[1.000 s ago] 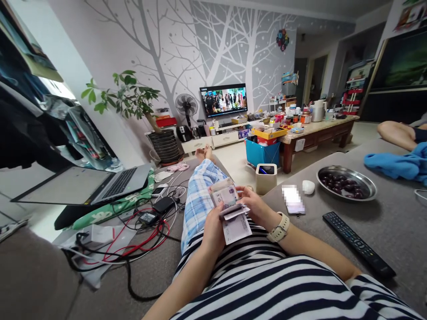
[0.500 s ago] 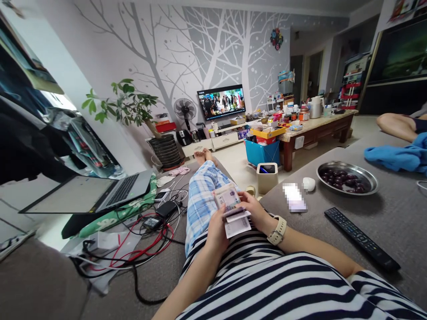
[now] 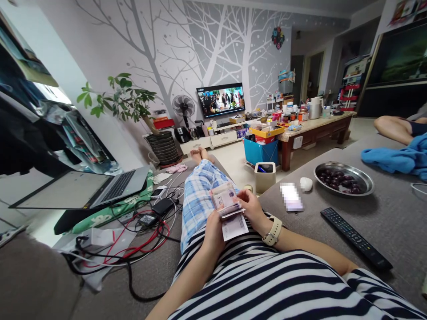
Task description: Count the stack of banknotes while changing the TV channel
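A stack of pale purple-pink banknotes (image 3: 226, 199) is held over my lap, in front of the striped shirt. My left hand (image 3: 213, 227) is closed on the stack's near left side. From the right, my right hand (image 3: 252, 207) pinches the notes at their edge, its fingers curled; a watch with a pale strap (image 3: 274, 231) is on that wrist. One lighter note (image 3: 235, 227) hangs down toward me below the stack, between the two hands. Parts of the fingers behind the notes are hidden.
Left of my legs lie tangled cables (image 3: 156, 242) and an open laptop (image 3: 123, 189). To the right are a remote control (image 3: 355, 238), a blurred-out phone (image 3: 291, 197), a white mouse (image 3: 306, 184) and a metal plate (image 3: 369, 190) of dark round fruit. Another person's leg (image 3: 393, 129) shows far right.
The view has shifted slightly, moving most things a little left. My right fingers have slid up along the stack's right edge, and the hanging note sits a bit lower against it.
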{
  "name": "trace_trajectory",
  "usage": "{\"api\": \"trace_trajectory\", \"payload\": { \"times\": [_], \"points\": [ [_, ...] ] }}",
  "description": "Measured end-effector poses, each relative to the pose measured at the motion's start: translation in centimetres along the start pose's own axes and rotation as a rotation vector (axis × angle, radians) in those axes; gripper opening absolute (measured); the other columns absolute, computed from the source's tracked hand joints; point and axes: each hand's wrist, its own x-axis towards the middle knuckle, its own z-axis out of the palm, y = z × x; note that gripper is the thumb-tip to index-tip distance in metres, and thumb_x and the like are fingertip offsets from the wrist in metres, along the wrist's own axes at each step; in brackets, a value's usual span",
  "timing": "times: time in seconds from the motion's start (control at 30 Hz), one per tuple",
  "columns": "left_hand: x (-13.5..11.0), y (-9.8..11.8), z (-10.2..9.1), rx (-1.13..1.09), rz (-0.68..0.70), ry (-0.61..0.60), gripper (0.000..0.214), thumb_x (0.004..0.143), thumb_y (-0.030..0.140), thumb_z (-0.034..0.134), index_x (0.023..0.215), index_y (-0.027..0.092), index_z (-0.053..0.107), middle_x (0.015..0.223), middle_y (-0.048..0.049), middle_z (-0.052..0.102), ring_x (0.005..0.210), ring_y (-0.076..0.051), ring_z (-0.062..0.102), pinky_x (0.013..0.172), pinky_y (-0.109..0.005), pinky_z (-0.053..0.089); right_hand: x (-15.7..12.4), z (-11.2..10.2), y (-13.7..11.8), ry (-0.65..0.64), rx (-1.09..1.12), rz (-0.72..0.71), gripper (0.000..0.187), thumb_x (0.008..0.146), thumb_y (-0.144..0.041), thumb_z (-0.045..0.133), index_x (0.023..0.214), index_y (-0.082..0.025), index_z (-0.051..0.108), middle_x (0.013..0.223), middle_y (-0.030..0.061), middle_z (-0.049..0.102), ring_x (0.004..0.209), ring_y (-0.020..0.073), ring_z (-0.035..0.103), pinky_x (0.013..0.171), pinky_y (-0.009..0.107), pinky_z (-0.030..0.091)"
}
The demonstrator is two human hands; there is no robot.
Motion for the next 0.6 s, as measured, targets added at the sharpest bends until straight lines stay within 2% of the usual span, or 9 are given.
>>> {"api": "trace_trajectory", "payload": {
  "times": [0.07, 0.17, 0.33, 0.47, 0.6],
  "points": [
    [0.1, 0.0, -0.2, -0.018, -0.015, 0.009, 0.042, 0.07, 0.034, 0.085, 0.11, 0.023, 0.077, 0.096, -0.0097, 0.082, 0.11, -0.04, 0.074, 0.091, -0.05, 0.062, -0.1, 0.0, -0.1, 0.032, -0.067, -0.052, 0.041, 0.066, -0.05, 0.089, 0.076, -0.022, 0.061, 0.069, -0.0046, 0.056, 0.066, 0.0141, 0.049, 0.064, 0.027, 0.041],
    [0.3, 0.0, -0.4, -0.025, -0.032, 0.022, 0.04, 0.068, 0.032, 0.086, 0.105, 0.024, 0.075, 0.094, -0.0093, 0.081, 0.109, -0.039, 0.075, 0.093, -0.05, 0.061, -0.2, -0.1, -0.4, -0.008, -0.14, -0.074, 0.044, 0.069, -0.054, 0.087, 0.067, -0.022, 0.056, 0.063, -0.0048, 0.051, 0.063, 0.0138, 0.043, 0.06, 0.028, 0.037],
    [0.1, 0.2, 0.0, -0.052, -0.006, 0.056, 0.038, 0.067, 0.031, 0.086, 0.099, 0.017, 0.073, 0.091, -0.0107, 0.081, 0.104, -0.037, 0.076, 0.093, -0.048, 0.061, -0.2, -0.2, -0.6, -0.017, -0.184, -0.091, 0.044, 0.072, -0.056, 0.082, 0.064, -0.022, 0.055, 0.06, -0.0045, 0.049, 0.06, 0.013, 0.04, 0.059, 0.028, 0.034],
    [-0.1, 0.7, 0.7, -0.091, -0.036, 0.146, 0.026, 0.079, 0.03, 0.077, 0.098, 0.013, 0.073, 0.09, -0.0109, 0.081, 0.097, -0.032, 0.078, 0.09, -0.044, 0.062, -0.2, -0.2, -0.7, -0.005, -0.222, -0.116, 0.044, 0.073, -0.058, 0.079, 0.064, -0.021, 0.056, 0.061, -0.0039, 0.05, 0.06, 0.0128, 0.041, 0.059, 0.029, 0.034],
    [0.2, 0.9, 1.0, -0.153, -0.028, 0.209, 0.017, 0.09, 0.022, 0.065, 0.098, 0.013, 0.076, 0.089, -0.0104, 0.081, 0.095, -0.028, 0.079, 0.092, -0.041, 0.062, -0.3, -0.1, -1.0, -0.018, -0.219, -0.153, 0.044, 0.074, -0.059, 0.077, 0.067, -0.021, 0.057, 0.062, -0.004, 0.05, 0.061, 0.013, 0.041, 0.059, 0.028, 0.035]
  ]
}}
